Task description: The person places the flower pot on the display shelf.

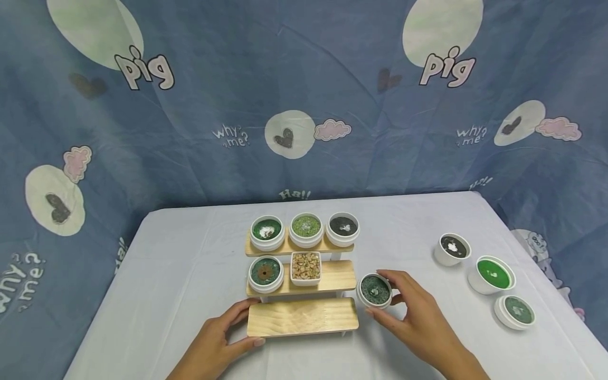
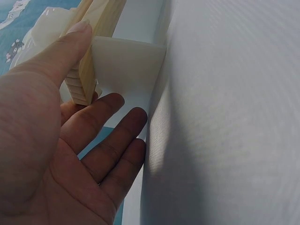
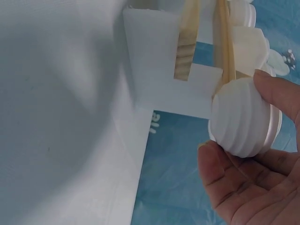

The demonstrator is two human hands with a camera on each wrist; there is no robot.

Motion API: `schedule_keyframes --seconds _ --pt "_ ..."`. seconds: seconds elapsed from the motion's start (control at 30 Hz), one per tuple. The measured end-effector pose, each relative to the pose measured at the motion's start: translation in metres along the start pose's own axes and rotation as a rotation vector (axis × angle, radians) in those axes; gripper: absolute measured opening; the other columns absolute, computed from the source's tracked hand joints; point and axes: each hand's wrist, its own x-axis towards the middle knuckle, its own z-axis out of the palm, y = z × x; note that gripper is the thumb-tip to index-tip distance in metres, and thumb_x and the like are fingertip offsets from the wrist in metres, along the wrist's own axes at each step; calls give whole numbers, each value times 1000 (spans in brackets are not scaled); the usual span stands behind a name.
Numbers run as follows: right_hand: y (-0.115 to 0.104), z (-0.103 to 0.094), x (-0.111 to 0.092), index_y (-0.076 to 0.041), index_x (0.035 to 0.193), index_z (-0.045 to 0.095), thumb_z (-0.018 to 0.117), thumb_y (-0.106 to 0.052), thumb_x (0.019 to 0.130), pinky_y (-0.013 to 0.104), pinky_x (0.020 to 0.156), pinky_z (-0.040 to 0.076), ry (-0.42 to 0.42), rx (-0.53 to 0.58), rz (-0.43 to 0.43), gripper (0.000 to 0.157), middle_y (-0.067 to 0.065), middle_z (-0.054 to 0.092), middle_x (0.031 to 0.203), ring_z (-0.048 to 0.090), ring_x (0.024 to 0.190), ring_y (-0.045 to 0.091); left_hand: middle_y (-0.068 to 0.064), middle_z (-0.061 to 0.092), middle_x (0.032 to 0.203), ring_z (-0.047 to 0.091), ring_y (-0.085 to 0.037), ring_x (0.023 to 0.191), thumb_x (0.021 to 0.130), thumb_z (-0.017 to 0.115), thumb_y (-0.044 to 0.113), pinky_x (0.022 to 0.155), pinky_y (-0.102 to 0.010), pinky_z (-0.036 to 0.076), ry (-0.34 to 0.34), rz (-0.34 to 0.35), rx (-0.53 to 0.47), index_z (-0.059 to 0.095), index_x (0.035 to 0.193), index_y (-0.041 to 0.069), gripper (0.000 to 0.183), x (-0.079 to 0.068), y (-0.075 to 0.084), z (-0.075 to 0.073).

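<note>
A three-step display stand (image 1: 304, 317) with wooden planks and white supports stands on the table. My left hand (image 1: 216, 338) holds the left end of its lowest plank; in the left wrist view the thumb lies on the wooden plank (image 2: 101, 21) and the other fingers reach behind it. Between thumb and fingers my right hand (image 1: 418, 319) grips a round white cup (image 1: 375, 290) with dark green, speckled contents, just right of the stand. Its ridged white side shows in the right wrist view, close by the plank ends; whether it touches them I cannot tell.
Three round cups, including a light green one (image 1: 306, 227), line the top step. The middle step bears a teal-and-brown cup (image 1: 266, 272) and a square nut-filled cup (image 1: 306, 266). At right stand a black-filled cup (image 1: 453, 248), a bright green cup (image 1: 494, 274) and a grey-green cup (image 1: 515, 312).
</note>
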Motion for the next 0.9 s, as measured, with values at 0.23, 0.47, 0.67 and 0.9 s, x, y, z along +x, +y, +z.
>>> schedule_keyframes --seconds 0.23,0.47,0.67,0.9 --pt "-1 -1 3 -10 135 61 95 -12 76 16 76 57 12 -2 -11 68 -7 65 126 65 101 9 3 70 134 61 -18 129 88 82 50 107 -39 52 0 -1 -11 58 145 20 68 0 1 -1" --pt "-1 -2 4 -11 136 61 95 -11 76 15 78 56 16 5 -22 69 -7 65 126 65 102 10 5 71 133 61 -18 129 88 81 50 107 -38 52 4 10 -6 58 145 22 67 0 1 -1" --pt "-2 -2 6 -11 136 61 95 -10 76 14 78 55 18 2 -26 69 -7 65 126 65 103 11 5 70 134 60 -17 130 88 81 50 107 -38 51 5 10 -10 58 145 23 67 0 1 -1" --pt "-3 -3 7 -5 134 62 95 -9 75 14 78 55 23 10 -32 67 -6 65 126 65 103 11 5 71 133 61 -17 129 88 81 49 107 -38 51 3 9 -14 58 145 23 66 0 -1 0"
